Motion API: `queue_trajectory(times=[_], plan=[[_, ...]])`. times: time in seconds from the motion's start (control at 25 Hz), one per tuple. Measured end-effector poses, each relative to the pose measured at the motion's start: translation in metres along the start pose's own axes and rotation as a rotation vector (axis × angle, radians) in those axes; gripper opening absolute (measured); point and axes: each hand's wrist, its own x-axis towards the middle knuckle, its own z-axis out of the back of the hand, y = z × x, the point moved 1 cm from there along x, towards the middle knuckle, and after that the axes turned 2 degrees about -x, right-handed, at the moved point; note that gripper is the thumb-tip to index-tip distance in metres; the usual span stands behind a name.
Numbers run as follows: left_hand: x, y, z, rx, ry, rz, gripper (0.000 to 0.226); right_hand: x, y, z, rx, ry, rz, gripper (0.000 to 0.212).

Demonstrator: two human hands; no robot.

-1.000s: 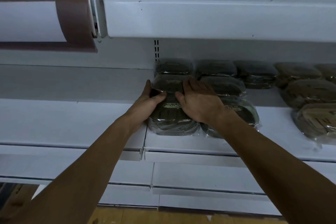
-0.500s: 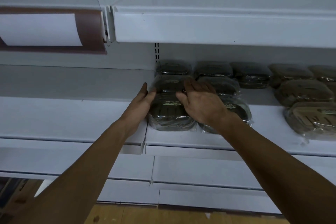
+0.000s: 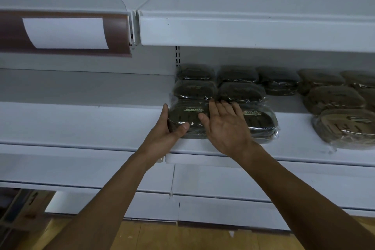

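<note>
The step in hand appears to be squaring the front-left pack [image 3: 183, 114] into its column on the shelf [image 3: 101, 128]. The pack lies at the left end of the stocked stretch, close to the shelf's front edge, with the next pack [image 3: 261, 122] touching it on the right and two more [image 3: 194, 89] lined up behind it.

The left hand [image 3: 168, 128] grips the pack's left front corner, thumb on top and fingers down its left side. The right hand [image 3: 225, 126] holds nothing: its fingers [image 3: 215, 107] lie straight and flat across the pack's right part and the seam with its neighbour.

To do it well:
- Slide the pack rather than lift it.
- Steer it with the left hand, since the film wrap looks slippery and loose.
- Press lightly with the flat right hand so the neighbour does not ride up or skew.
- Finish with the front edges level.
</note>
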Motion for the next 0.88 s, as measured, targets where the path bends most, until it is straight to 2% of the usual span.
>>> queue_trajectory(times=[0.2,0.32,0.48,0.56,0.72,0.88], plan=[[0.002,0.000,0.004,-0.027,0.003,0.005,0.092,0.003,0.001,0.000,-0.011,0.011,0.009,0.077],[-0.005,-0.013,0.001,0.004,-0.045,-0.046,0.086,0.005,-0.005,0.005,0.003,0.039,0.040,0.085],[0.005,-0.032,-0.002,0.321,-0.114,-0.273,0.060,0.009,-0.022,0.015,0.084,-0.004,0.042,0.074],[0.019,-0.036,-0.008,0.471,-0.082,-0.341,0.058,0.010,-0.036,0.021,0.128,-0.017,0.047,0.065],[0.056,-0.049,-0.031,0.783,-0.054,-0.369,0.058,0.019,-0.067,0.027,0.147,-0.015,0.028,0.043],[0.100,-0.066,-0.052,0.888,-0.074,-0.347,0.055,0.050,-0.088,0.019,0.136,-0.005,-0.046,0.040]])
